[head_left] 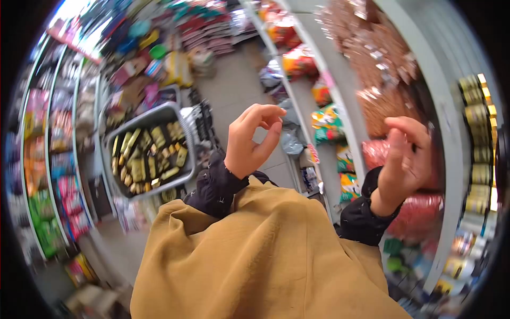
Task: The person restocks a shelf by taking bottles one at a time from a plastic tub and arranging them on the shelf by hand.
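My left hand [253, 141] is raised in front of me above the aisle floor, its fingers loosely curled and the thumb apart from them. It holds nothing. My right hand [408, 159] is raised too, in front of the shelf on the right, slightly blurred. Its fingers bend loosely near the thumb, and I see nothing in them. Behind it are clear packs of reddish goods [417, 215] and brown goods [380, 111]. To the left of my left hand stands a grey bin [189, 159] with many small gold-and-black packages [139, 170].
Shelves with pink packs [69, 186] and green packs [48, 215] line the left side. Green-and-orange packs [325, 123] fill the shelf between my hands. Stacked goods [204, 26] stand at the far end of the tiled floor [234, 80]. Gold-lidded containers [477, 154] line the far right.
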Demonstrator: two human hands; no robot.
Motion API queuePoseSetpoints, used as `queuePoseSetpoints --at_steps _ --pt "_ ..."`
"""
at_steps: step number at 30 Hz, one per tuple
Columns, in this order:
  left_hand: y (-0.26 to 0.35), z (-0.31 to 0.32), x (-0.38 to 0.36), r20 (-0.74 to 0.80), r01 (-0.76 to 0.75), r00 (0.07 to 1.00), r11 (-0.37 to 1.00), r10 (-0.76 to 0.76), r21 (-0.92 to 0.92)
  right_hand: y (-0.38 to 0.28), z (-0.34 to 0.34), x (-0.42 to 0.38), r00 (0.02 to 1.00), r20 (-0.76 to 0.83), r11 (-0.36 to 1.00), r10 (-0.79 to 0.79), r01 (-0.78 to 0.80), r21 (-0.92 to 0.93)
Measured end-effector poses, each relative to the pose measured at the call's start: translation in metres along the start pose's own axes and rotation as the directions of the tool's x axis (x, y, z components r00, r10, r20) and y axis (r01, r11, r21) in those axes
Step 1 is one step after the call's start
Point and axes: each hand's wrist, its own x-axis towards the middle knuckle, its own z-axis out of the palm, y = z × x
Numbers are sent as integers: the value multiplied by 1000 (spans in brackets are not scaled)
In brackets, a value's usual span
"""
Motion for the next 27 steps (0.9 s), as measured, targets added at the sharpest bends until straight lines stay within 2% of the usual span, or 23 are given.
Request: queuePoseSetpoints --at_steps 2,3,4,6,7,9,10,12,13,14,16,17,18,21,22,24,25,26,27 --pt "-9 -31 -26 -129 148 981 988 -143 35 7 47 1 991 131 995 -27 14 98" --pt "-13 -46 -41 -186 174 970 983 -160 62 8 72 0 975 217 991 -40 10 135" --pt "-18 -60 -57 -265 268 931 963 -251 28 6 96 -2 966 251 983 -64 18 182" --pt "-30 -87 -90 -406 420 815 904 -413 -77 -3 146 -8 902 427 969 -58 -51 240" --pt "-40 -102 -112 -450 432 790 899 -415 -72 -5 174 -16 886 455 960 -87 -46 274" --pt "-62 -122 -159 -550 489 609 816 -572 -308 -5 222 -36 811 585 875 -12 -274 399" --pt "-68 -127 -177 -577 486 579 812 -576 -323 -8 239 -45 790 612 873 -36 -274 405" --pt "-73 -143 -214 -605 561 399 705 -689 -434 -18 274 -63 669 743 813 -26 -419 405" --pt "-74 -151 -227 -604 587 310 648 -734 -486 -21 291 -74 653 756 806 -45 -423 414" --pt "-77 -156 -239 -613 585 291 644 -734 -493 -22 303 -85 605 793 795 -79 -442 416" --pt "-83 -161 -246 -575 491 198 588 -794 -643 -24 321 -94 508 850 785 -139 -467 407" --pt "-86 -165 -249 -549 438 157 556 -821 -706 -25 328 -96 500 854 787 -143 -467 405" --pt "-90 -166 -252 -546 437 148 550 -825 -712 -26 333 -100 479 865 790 -148 -468 395" --pt "-108 -165 -242 -512 245 147 532 -846 -810 -25 353 -110 437 886 803 -156 -467 372" --pt "-117 -161 -241 -509 240 140 527 -850 -815 -21 365 -117 450 877 857 -170 -372 357" --pt "-142 -153 -240 -410 76 75 415 -909 -907 -14 388 -132 471 855 930 -219 -165 329" --pt "-155 -153 -236 -367 -12 58 367 -929 -930 -12 400 -138 469 851 926 -238 -156 345" --pt "-167 -149 -231 -385 -23 59 384 -921 -923 -12 411 -143 425 859 942 -287 -38 334" --pt "-176 -141 -228 -316 -68 6 315 -949 -947 -13 421 -150 375 867 943 -329 80 323"
